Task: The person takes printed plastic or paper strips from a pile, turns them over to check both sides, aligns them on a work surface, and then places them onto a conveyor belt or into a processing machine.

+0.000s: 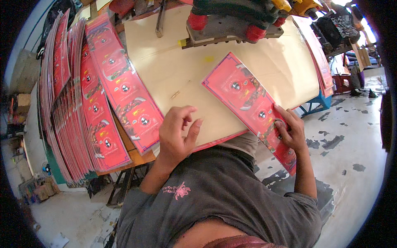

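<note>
Right hand (292,131) is gripping a red printed strip (250,105), far end over the cream-covered worktop (165,66); left hand (175,134) is empty, fingers loosely curled; stacked matching strips (76,136) at left look plentiful; can't tell if they're done or waiting

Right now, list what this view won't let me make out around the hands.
Head view, all:
- Part of the red printed strip: covered by the right hand.
- The strip's finest print: too small.
- Top of the dark machine: cut off by the upper edge.
- Faces of lower sheets in the red stack: hidden by overlapping ones.
</note>
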`<state>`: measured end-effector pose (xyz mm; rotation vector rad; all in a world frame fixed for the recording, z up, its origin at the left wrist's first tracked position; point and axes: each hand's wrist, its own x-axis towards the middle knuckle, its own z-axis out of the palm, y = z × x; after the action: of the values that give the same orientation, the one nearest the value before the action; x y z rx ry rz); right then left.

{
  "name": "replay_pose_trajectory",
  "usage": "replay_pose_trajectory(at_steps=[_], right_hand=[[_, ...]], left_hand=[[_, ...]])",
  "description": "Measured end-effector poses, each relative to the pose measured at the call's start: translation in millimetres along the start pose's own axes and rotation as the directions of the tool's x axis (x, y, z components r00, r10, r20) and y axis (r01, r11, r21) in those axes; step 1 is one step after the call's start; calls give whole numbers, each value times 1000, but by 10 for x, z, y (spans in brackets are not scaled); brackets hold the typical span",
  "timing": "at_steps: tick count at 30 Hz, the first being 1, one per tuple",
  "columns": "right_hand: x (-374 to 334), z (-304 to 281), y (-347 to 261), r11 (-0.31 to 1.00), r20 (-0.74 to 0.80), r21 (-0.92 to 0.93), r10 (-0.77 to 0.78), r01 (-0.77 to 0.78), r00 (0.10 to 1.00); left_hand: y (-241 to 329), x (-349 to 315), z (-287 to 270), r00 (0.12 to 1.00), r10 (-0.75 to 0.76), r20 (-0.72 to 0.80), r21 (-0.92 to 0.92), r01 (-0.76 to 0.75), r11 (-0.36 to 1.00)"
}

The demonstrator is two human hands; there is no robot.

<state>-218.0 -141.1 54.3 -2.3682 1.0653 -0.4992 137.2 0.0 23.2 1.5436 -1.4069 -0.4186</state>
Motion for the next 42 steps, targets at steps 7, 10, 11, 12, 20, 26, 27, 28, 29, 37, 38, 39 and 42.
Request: replay_pose_trajectory(at_steps=[7,10,11,12,20,26,27,28,29,37,38,39,42], right_hand=[[10,-48,74,978,21,-19,-205,206,978],[0,-161,30,977,168,-89,-179,196,969],[-10,-153,37,977,171,-87,-180,197,969],[-22,-136,49,987,121,-58,-141,149,983],[129,-312,8,997,189,-81,25,-10,982],[185,-314,-17,975,44,20,219,-220,975],[186,-323,23,973,8,42,228,-228,974],[188,-326,46,970,-27,66,237,-234,971],[207,-359,-7,958,-10,29,287,-287,958],[220,-346,-15,980,-12,12,199,-199,980],[223,-349,-5,983,-9,3,184,-184,983],[223,-353,32,983,-6,4,186,-185,983],[193,-411,172,996,-3,-20,92,-92,996]], left_hand=[[40,-1,18,978,-184,-102,-140,169,976],[-22,1,40,984,-37,-177,-68,25,997],[-16,0,41,983,-40,-178,-68,29,997],[-2,0,37,980,-33,-195,-86,17,996],[25,-38,-100,995,-94,-35,-162,87,983],[57,-74,-233,986,-108,125,-333,144,932],[60,-67,-240,984,-87,154,-366,139,920],[66,-65,-246,981,-68,181,-397,136,907],[77,-69,-247,981,-69,182,-396,137,908],[147,-143,-261,944,-86,319,-618,276,736],[181,-125,-276,943,-88,320,-618,279,735],[235,-97,-304,931,-60,360,-629,290,721],[289,-140,-336,895,-28,444,-673,355,649]])
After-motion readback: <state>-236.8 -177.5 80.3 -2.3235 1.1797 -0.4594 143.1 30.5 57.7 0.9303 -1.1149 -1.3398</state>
